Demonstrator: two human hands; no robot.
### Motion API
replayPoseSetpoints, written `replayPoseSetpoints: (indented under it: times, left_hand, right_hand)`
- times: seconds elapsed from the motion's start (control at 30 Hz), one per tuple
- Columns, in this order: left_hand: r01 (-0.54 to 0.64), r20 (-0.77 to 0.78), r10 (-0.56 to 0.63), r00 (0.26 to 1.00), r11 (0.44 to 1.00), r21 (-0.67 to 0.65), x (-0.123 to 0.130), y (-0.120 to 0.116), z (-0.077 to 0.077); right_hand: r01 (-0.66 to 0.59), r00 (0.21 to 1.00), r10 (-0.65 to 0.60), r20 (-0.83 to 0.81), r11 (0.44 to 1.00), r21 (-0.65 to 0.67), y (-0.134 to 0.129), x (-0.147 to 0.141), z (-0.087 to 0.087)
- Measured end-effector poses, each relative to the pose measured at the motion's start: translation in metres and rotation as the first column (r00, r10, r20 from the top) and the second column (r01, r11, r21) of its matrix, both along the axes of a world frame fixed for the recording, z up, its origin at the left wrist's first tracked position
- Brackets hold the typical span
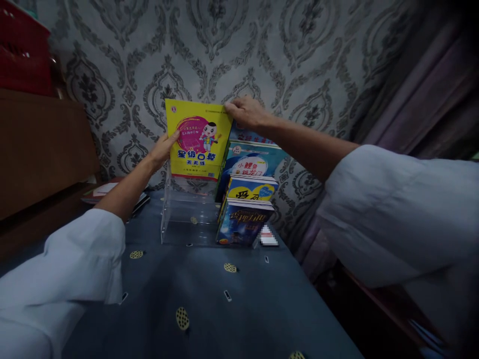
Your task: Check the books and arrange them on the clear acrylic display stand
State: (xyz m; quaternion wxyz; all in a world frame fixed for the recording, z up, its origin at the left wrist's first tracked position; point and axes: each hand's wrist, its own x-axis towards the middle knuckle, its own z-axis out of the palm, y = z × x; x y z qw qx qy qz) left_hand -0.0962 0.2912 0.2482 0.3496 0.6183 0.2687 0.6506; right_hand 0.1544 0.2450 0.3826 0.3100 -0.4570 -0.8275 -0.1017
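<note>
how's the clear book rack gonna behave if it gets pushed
The clear rack looks stiff but probably light for its size, since its see-through panels appear thin. A push on its left side might swivel it, because the books in its lower tiers stand on the right. Those books could rock or shift too, as they stand upright.

Home room, damask wallpaper [149, 45], purple curtain [404, 114], pineapple-print tablecloth [209, 319]

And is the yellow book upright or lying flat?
Upright: left hand and right hand hold the yellow book, its title right way up.
</note>
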Motion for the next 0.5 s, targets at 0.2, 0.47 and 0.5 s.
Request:
replayPoseSetpoints:
  times: [0.2,0.47,0.5]
  left_hand:
    - [-0.073,0.016,0.074,0.997,0.997,-0.022,0.004,-0.007,0.002]
    - [-0.135,0.017,0.135,0.991,0.990,-0.033,0.006,-0.016,0.004]
    - [-0.144,0.005,0.144,0.990,0.989,-0.028,0.005,-0.017,0.004]
  right_hand:
    - [-0.046,0.999,0.046,-0.023,0.999,0.003,0.001,0.001,0.001]
    - [-0.037,0.999,0.037,0.002,0.999,0.036,-0.007,-0.003,0.002]
    - [-0.033,0.999,0.033,-0.009,0.998,0.044,-0.010,-0.003,0.003]
